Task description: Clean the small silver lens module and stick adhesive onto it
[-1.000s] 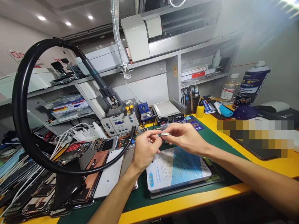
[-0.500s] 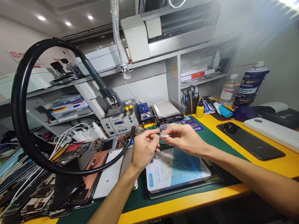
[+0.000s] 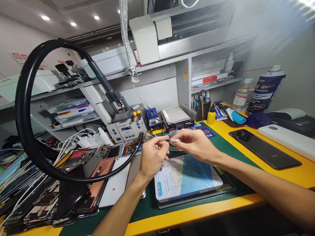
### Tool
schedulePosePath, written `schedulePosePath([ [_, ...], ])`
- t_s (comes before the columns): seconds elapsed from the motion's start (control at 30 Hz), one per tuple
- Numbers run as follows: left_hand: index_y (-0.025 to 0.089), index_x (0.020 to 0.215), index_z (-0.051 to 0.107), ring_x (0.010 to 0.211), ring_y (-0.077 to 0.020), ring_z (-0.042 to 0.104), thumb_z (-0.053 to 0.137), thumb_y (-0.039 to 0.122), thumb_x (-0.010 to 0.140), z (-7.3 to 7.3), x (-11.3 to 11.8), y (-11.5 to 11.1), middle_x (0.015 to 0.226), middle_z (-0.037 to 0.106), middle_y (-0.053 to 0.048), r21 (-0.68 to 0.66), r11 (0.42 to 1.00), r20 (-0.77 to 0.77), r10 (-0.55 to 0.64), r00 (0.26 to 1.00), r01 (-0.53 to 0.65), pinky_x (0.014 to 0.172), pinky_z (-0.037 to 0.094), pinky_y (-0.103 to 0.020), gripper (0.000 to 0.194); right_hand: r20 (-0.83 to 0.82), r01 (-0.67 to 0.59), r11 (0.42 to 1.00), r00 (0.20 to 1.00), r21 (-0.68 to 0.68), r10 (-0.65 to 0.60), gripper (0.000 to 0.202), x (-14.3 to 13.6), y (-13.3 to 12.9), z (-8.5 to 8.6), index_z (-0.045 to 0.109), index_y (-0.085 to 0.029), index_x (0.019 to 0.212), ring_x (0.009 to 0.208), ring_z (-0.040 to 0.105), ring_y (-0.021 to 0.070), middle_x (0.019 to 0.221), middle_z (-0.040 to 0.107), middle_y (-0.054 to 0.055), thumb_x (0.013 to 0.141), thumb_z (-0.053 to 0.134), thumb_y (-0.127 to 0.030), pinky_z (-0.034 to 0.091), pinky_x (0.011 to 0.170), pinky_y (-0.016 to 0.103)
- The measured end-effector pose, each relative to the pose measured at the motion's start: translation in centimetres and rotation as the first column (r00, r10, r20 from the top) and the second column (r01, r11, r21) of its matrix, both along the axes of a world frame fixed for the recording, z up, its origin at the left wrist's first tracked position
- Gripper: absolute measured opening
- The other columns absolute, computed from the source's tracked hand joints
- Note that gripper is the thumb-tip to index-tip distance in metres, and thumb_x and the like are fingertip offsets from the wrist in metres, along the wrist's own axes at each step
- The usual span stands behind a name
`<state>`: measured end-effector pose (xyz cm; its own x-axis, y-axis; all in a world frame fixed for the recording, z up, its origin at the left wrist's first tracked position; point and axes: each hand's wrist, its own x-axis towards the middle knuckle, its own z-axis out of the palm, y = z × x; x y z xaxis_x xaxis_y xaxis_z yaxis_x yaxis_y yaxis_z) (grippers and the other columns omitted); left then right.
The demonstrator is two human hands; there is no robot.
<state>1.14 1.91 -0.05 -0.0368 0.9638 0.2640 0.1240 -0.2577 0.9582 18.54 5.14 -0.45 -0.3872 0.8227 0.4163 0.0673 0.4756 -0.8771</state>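
Note:
In the head view my right hand (image 3: 198,144) pinches a small white piece (image 3: 175,140) between thumb and fingers; it is too small to tell its kind. Facing it from the left, my left hand (image 3: 152,157) is closed, thumb against fingers, and what its fingertips hold, if anything, cannot be made out. A narrow gap separates the two sets of fingertips. Both hands are raised over a blue-and-white flat box (image 3: 189,178), which lies on a dark perforated pad (image 3: 227,186).
A black flexible hose (image 3: 22,108) loops across the left side. Below it lie stacked phone parts (image 3: 46,203) and a white phone back (image 3: 113,183). At right are a dark phone (image 3: 264,149), a spray can (image 3: 267,90) and a yellow bottle (image 3: 211,116). A control station (image 3: 126,127) stands behind.
My right hand has shifted slightly right with the small white piece, widening the gap to my left fingertips. My left hand stays nearly in place. The view has shifted slightly.

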Motion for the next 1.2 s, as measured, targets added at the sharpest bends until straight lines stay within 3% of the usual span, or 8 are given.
schedulePosePath([
  [0.37, 0.009, 0.099, 0.072, 0.055, -0.0122, 0.06, 0.068, 0.025, 0.078, -0.1, -0.1, 0.0, 0.066, 0.064, -0.001, 0.008, 1.0, 0.014, 0.022, 1.0, -0.022, 0.043, 0.052, -0.019, 0.026, 0.024, -0.01, 1.0, 1.0, -0.003, 0.01, 0.022, -0.1, 0.0, -0.2, 0.075, -0.015, 0.092, 0.064, 0.057, 0.0135, 0.075, 0.068, 0.003, 0.088, 0.068, -0.036, 0.046, 0.056, 0.026],
  [0.53, 0.01, 0.097, 0.07, 0.054, -0.0118, 0.06, 0.07, 0.025, 0.077, -0.4, -0.2, 0.1, 0.065, 0.064, 0.0, 0.001, 0.999, 0.056, 0.043, 0.998, -0.043, 0.042, 0.05, -0.019, 0.025, 0.1, 0.019, 0.982, 0.994, 0.187, -0.038, 0.019, 0.0, -0.2, -0.2, 0.074, -0.017, 0.095, 0.069, 0.061, 0.014, 0.083, 0.07, 0.004, 0.092, 0.065, -0.033, 0.05, 0.06, 0.025],
  [0.63, 0.009, 0.096, 0.07, 0.051, -0.0111, 0.059, 0.071, 0.026, 0.077, -0.5, -0.1, 0.2, 0.064, 0.063, 0.0, -0.011, 0.999, 0.09, 0.049, 0.995, -0.048, 0.041, 0.05, -0.02, 0.025, 0.164, 0.051, 0.895, 0.977, 0.444, -0.137, 0.012, 0.0, -0.1, -0.5, 0.07, -0.016, 0.097, 0.07, 0.064, 0.0141, 0.085, 0.071, 0.005, 0.094, 0.062, -0.024, 0.052, 0.061, 0.025],
  [0.73, 0.009, 0.094, 0.069, 0.047, -0.0102, 0.058, 0.071, 0.025, 0.076, -0.4, 0.0, 0.2, 0.06, 0.061, 0.002, -0.025, 0.998, 0.121, 0.057, 0.991, -0.055, 0.041, 0.049, -0.02, 0.024, 0.184, 0.036, 0.805, 0.967, 0.592, -0.179, 0.008, -0.1, 0.0, -1.0, 0.067, -0.017, 0.096, 0.068, 0.063, 0.0147, 0.083, 0.069, 0.005, 0.092, 0.06, -0.017, 0.052, 0.061, 0.027],
  [1.0, 0.01, 0.091, 0.068, 0.042, -0.0088, 0.056, 0.073, 0.025, 0.075, -0.1, 0.2, 0.1, 0.059, 0.062, 0.002, -0.056, 0.996, 0.189, 0.075, 0.979, -0.065, 0.041, 0.047, -0.02, 0.022, 0.229, -0.008, 0.642, 0.938, 0.766, -0.262, 0.01, 0.0, 0.2, -1.9, 0.059, -0.018, 0.097, 0.074, 0.064, 0.0182, 0.087, 0.067, 0.009, 0.092, 0.056, -0.011, 0.052, 0.063, 0.03],
  [1.2, 0.01, 0.093, 0.067, 0.046, -0.01, 0.056, 0.073, 0.025, 0.076, -0.2, 0.1, 0.2, 0.058, 0.06, 0.003, -0.082, 0.996, 0.235, 0.062, 0.97, -0.043, 0.042, 0.049, -0.021, 0.024, 0.238, -0.011, 0.592, 0.922, 0.806, -0.307, 0.011, 0.2, 0.0, -1.9, 0.057, -0.017, 0.099, 0.075, 0.064, 0.0183, 0.088, 0.067, 0.009, 0.092, 0.055, -0.01, 0.052, 0.063, 0.029],
])
